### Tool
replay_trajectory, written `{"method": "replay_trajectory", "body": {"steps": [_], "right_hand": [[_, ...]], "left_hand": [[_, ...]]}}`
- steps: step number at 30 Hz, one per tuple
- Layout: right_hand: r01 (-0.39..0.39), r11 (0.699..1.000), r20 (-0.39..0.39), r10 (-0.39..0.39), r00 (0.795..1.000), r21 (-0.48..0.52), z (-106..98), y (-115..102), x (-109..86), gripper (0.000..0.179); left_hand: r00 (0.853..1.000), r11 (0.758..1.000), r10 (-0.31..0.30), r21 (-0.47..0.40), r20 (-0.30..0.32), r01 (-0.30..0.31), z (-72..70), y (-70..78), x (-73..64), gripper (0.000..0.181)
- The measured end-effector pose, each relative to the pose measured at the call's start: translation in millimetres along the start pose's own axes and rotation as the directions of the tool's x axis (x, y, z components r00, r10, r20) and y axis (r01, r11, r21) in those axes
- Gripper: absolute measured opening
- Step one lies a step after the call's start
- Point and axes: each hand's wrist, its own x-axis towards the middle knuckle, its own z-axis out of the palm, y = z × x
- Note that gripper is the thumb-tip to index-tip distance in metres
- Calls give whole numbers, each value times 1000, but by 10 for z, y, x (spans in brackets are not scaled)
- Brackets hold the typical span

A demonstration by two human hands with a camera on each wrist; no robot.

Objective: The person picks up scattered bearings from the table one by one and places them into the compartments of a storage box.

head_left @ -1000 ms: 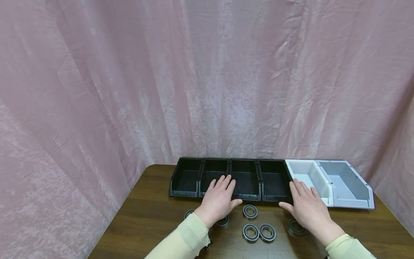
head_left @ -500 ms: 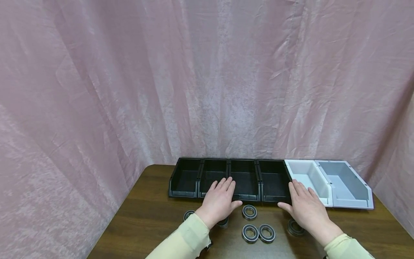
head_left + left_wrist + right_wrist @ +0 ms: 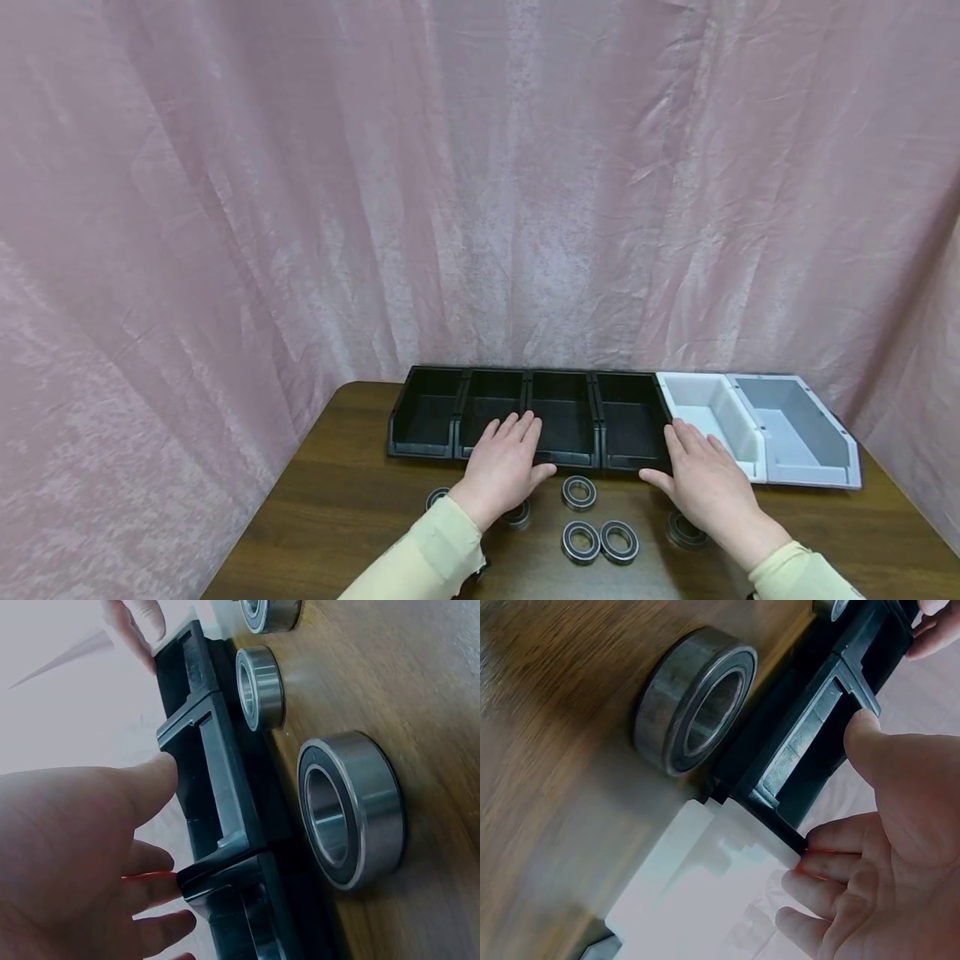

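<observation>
My left hand lies palm down with spread, straight fingers over the front of the black bins, its fingertips right at a divider between two of them. In the left wrist view the thumb reaches to another bin's edge. Likewise flat, my right hand has its fingers where the last black bin meets the white bin; in the right wrist view its fingertips are at that seam. Neither hand grips anything. A ball bearing sits under the right hand's near side, another partly behind the left wrist.
A grey bin ends the row at the right. In front of the bins, more bearings lie on the brown wooden table; one at the left is partly covered by the left sleeve. A pink curtain hangs behind.
The row of bins has slid slightly left and a little nearer, both hands moving along with it. The bearings have stayed in place.
</observation>
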Motion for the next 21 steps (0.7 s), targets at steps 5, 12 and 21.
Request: {"method": "replay_trajectory", "body": {"steps": [5,12,21], "right_hand": [[4,1000,8,-4,1000,3,6,-58,10,83],[26,1000,-9,-26,1000,-4,36,-152,30,83],[60,998,-26,-60,998,-2,58,-270,56,81]], "left_hand": [[1000,1000,-21,3,-7,21,-9,-38,-24,75],[998,999,-51,-15,-28,51,2,-116,-54,76],[995,997,-82,-11,-56,82,5,-212,-102,76]]}}
